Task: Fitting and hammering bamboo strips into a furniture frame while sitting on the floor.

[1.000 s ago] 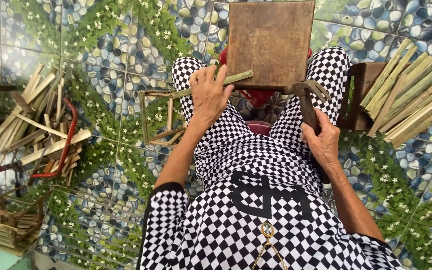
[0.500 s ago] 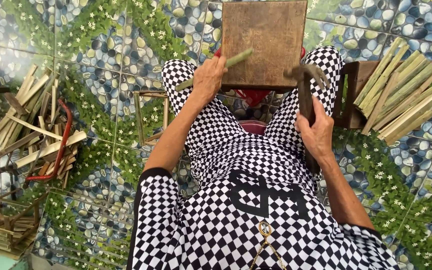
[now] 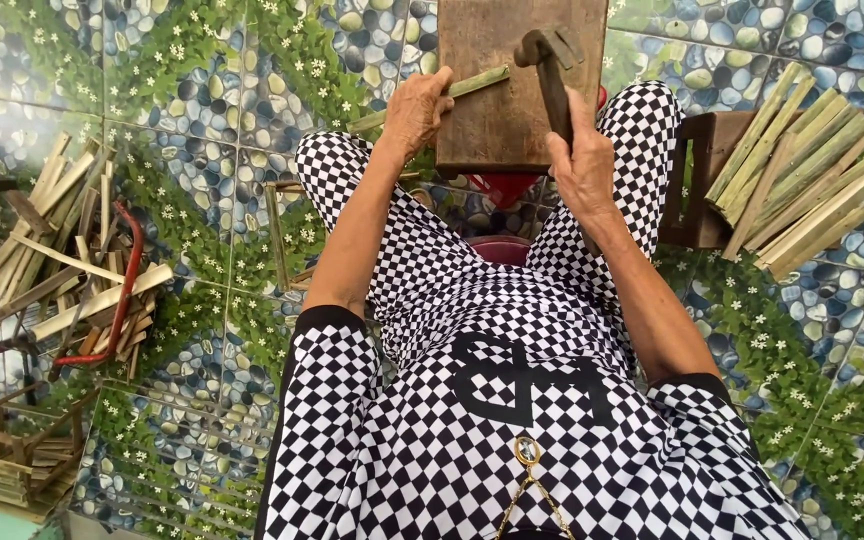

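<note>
Head view: one green stick on the block, hammer poised to its right

Head camera looks down on a seated person in checkered clothes. The left hand (image 3: 417,105) is closed around one green bamboo stick (image 3: 472,84), pinning it on the wooden block (image 3: 497,110) that stands between the knees, at the far middle of the scene. The stick's long axis runs left to right, its right end tilted slightly farther away; that free end lies just left of the hammer (image 3: 550,62). The right hand (image 3: 582,165) grips the hammer's handle, head raised over the block's far right part, near the stick's tip but apart from it. So the left hand is on the stick; the right is just beside it.

Count: one stick in hand, one hammer, one block. A pile of split bamboo strips (image 3: 802,170) lies to the right, too overlapped to count. Another heap of offcuts (image 3: 62,260) lies at left, with a red curved bar (image 3: 122,290) among them.
</note>
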